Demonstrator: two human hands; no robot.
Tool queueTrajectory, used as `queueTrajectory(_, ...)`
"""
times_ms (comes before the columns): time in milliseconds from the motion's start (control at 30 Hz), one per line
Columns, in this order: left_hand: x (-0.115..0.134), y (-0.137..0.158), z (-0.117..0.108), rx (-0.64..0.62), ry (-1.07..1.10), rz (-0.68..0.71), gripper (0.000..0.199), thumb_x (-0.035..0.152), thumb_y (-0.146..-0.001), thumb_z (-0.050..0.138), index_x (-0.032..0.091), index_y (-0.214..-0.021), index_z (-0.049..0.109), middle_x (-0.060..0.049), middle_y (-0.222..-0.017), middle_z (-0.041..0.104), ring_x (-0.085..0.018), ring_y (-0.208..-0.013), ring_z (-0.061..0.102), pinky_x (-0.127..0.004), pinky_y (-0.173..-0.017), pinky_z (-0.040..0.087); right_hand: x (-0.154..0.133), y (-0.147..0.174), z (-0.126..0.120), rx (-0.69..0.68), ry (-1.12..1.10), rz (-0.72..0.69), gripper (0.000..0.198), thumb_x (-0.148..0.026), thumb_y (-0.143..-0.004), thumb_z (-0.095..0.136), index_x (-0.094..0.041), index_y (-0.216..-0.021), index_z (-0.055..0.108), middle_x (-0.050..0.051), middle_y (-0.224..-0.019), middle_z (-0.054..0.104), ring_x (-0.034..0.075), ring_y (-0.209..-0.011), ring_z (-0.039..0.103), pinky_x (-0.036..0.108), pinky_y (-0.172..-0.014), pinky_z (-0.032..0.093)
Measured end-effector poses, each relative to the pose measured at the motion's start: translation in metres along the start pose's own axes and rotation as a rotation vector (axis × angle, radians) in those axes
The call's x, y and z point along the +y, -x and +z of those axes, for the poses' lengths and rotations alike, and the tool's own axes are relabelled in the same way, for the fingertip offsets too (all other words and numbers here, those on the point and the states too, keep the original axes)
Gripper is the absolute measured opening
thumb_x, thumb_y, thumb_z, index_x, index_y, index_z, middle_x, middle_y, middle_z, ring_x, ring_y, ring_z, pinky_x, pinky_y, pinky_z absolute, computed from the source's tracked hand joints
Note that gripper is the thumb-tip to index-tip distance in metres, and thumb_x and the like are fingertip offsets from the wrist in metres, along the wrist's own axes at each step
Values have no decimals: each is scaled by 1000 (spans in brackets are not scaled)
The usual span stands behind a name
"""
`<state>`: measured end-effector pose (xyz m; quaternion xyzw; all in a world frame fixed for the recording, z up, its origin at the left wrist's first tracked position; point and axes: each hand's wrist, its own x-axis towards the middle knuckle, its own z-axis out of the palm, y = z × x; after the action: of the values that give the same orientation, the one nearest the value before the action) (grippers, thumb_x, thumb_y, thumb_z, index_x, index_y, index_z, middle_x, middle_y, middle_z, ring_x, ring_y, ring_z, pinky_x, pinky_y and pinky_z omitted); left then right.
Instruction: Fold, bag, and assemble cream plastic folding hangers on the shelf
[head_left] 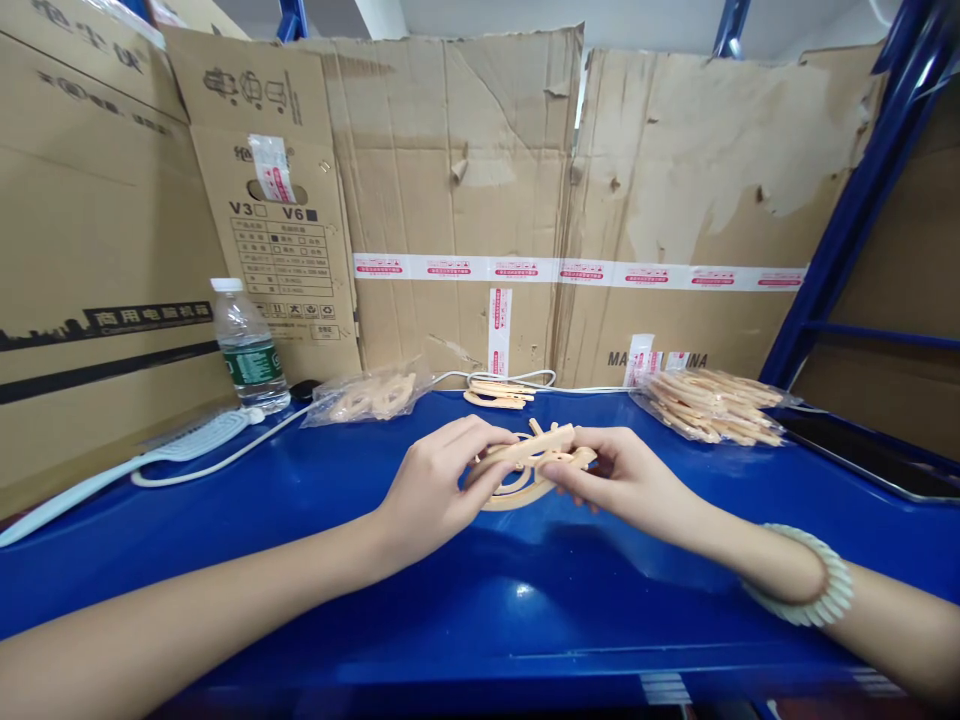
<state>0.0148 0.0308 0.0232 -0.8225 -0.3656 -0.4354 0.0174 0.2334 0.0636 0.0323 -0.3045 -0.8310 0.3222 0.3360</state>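
Head view, frame centre: the left hand (431,485) and right hand (637,480) both grip pale wooden pieces (541,446) over the worktop (450,620), apparently aligning them; the next move calls for steady fingers.

Bare hands (431,485), bare forearms (292,560), pale green ribbed bangle (838,582) around the right forearm

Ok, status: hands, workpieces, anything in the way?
Left hand, right hand both gripping pale pieces. Held over blue table. Loose stack beyond, apart; nothing seen blocking hands.
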Motion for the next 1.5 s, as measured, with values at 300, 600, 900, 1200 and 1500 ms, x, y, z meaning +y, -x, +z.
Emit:
queueTrajectory(300, -15, -5, 1, 234, 393, -370, 20, 31, -91, 52, 20, -107, 52, -5, -101, 63, -18, -93, 62, -31, -80, 52, 0, -12, -18, 171, -161, 103, 33, -48, -75, 69, -16, -71, 66, -1, -58, 59, 8, -47, 45, 21, -45, 38)
queueTrajectory(600, -21, -5, 0, 211, 456, -418, 21, 35, -89, 51, 19, -103, 54, -3, -90, 60, -17, -81, 58, -29, -73, 49, 18, -19, -24, 259, -473, 152, 31, -43, -69, 77, -14, -75, 66, -1, -66, 56, 6, -53, 46, 18, -44, 37)
queueTrajectory(900, 2, -1, 1, -242, 412, -382, 23, 40, -85, 56, 20, -96, 61, -3, -90, 64, -17, -80, 60, -28, -69, 48, 19, -18, -12, 128, -610, 178, 33, -32, -61, 84, -15, -74, 59, 0, -73, 65, 12, -65, 65, 22, -57, 56)
queueTrajectory(1200, 0, -5, 7, -481, 942, -665, 30, 45, -81, 58, 17, -93, 56, -6, -88, 64, -19, -74, 66, -32, -67, 52, 14, -11, 5, 33, -585, 20, 28, -32, -64, 82, -16, -69, 59, 0, -77, 64, 13, -67, 66, 26, -62, 58)
queueTrajectory(1500, -2, 2, 11, -626, 922, -709, 23, 40, -86, 56, 18, -91, 52, 2, -69, 57, -8, -49, 51, -19, -45, 42, 15, -4, 6, -25, -164, -207, 13, -31, -83, 67, -18, -81, 69, 4, -84, 68, 15, -79, 64, 29, -72, 53)
